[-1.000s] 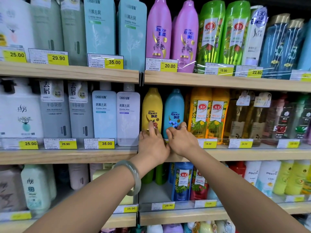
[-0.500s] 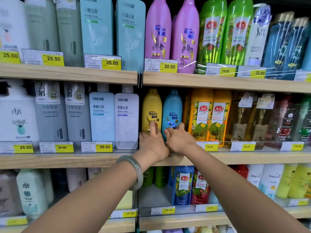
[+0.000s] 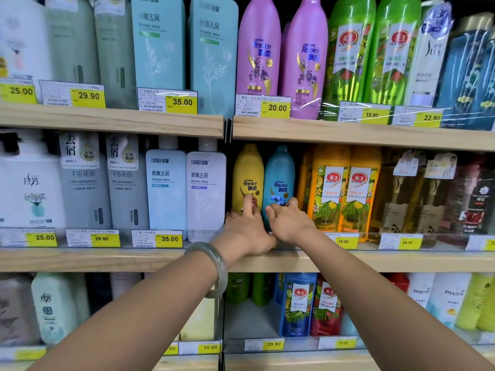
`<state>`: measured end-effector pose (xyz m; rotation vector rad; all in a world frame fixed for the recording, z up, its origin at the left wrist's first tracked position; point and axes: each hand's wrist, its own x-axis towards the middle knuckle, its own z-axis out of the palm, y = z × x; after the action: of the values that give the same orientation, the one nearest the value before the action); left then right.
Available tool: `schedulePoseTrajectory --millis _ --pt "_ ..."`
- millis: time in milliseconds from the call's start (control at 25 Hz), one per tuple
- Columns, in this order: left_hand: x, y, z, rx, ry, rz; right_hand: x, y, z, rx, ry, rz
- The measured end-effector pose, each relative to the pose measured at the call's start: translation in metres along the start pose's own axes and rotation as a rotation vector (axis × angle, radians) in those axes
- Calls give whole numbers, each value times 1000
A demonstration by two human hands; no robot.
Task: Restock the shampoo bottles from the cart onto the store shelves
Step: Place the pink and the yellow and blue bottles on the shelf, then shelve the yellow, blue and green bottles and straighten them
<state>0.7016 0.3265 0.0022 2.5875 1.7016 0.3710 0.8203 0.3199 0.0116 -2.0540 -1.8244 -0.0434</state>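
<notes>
A yellow Rejoice shampoo bottle and a blue Rejoice shampoo bottle stand side by side on the middle shelf. My left hand, with a pale bangle on its wrist, is on the lower front of the yellow bottle. One finger points straight up the label and the outer fingers curl round the bottle's left side. My right hand, wearing a ring, grips the base of the blue bottle with curled fingers. The two hands touch each other. The cart is out of view.
Orange Meiwang bottles stand tight to the right of the blue bottle, and white Conquer bottles to the left past the shelf divider. Purple Rejoice bottles fill the shelf above. A clear price rail with yellow tags fronts each shelf.
Both hands stay on the same two bottles, almost still. The view has shifted slightly, so the shelves sit a little lower in the picture.
</notes>
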Motion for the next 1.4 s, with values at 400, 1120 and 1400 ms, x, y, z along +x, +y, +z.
schedulePoseTrajectory --millis 400,1120,1400 --pt "-10 0 -11 -8 5 38 -13 -3 -8 7 5 -24" --pt "-175 -148 -52 100 253 78 -137 -149 27 171 231 -131" --pt "-302 -295 -47 218 129 -31 -226 -267 115 234 77 -116"
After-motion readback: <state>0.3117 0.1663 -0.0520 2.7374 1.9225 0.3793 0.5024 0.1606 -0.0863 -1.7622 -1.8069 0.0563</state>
